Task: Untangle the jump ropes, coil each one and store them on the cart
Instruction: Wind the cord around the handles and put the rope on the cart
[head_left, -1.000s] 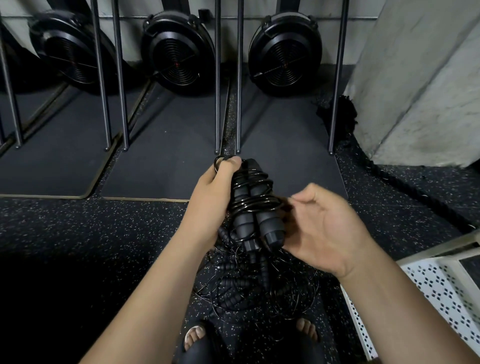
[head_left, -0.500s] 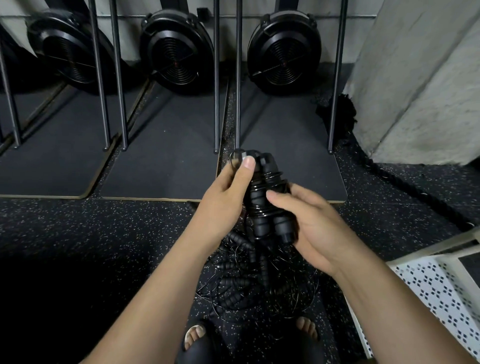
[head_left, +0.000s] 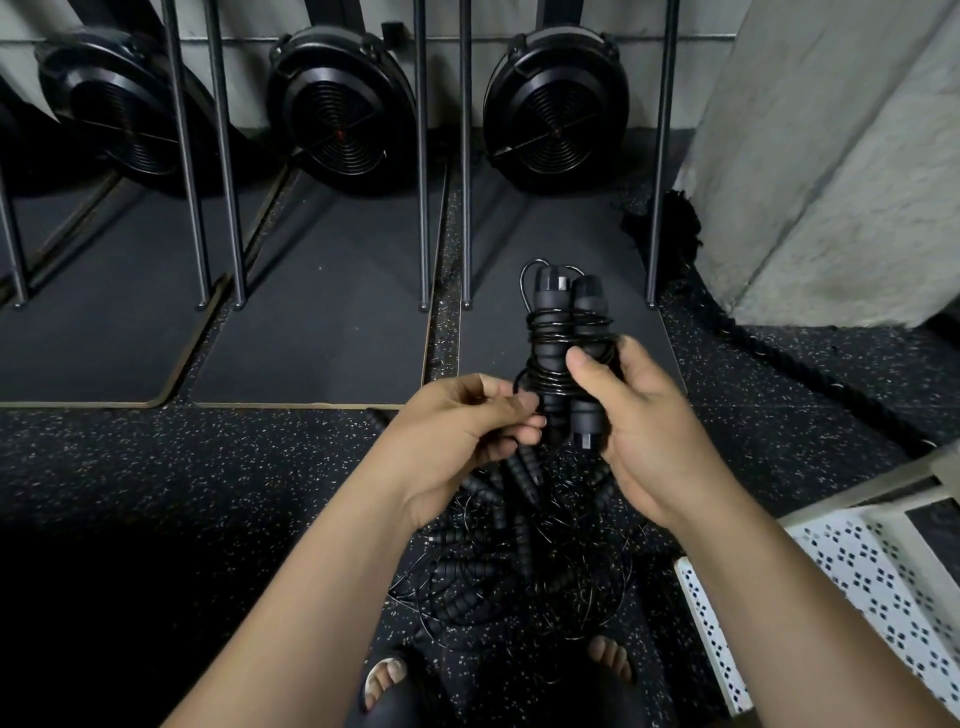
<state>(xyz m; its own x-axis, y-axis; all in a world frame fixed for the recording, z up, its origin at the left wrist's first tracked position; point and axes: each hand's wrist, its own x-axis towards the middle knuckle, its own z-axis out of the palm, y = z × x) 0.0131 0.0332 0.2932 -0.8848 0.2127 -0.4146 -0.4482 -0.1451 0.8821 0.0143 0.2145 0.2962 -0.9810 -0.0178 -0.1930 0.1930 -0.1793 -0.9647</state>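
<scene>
Both hands (head_left: 467, 434) (head_left: 657, 436) around coiled rope (head_left: 563, 332)

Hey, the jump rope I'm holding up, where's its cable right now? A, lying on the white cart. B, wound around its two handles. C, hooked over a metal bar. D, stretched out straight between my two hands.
B: the cable is wound in loops round both handles, which the right hand grips.

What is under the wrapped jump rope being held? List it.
Below the jump rope lies a tangled pile of more ropes on the floor: black handles and thin cords. The left hand and right hand, both gripping the rope, cover its upper part.
</scene>
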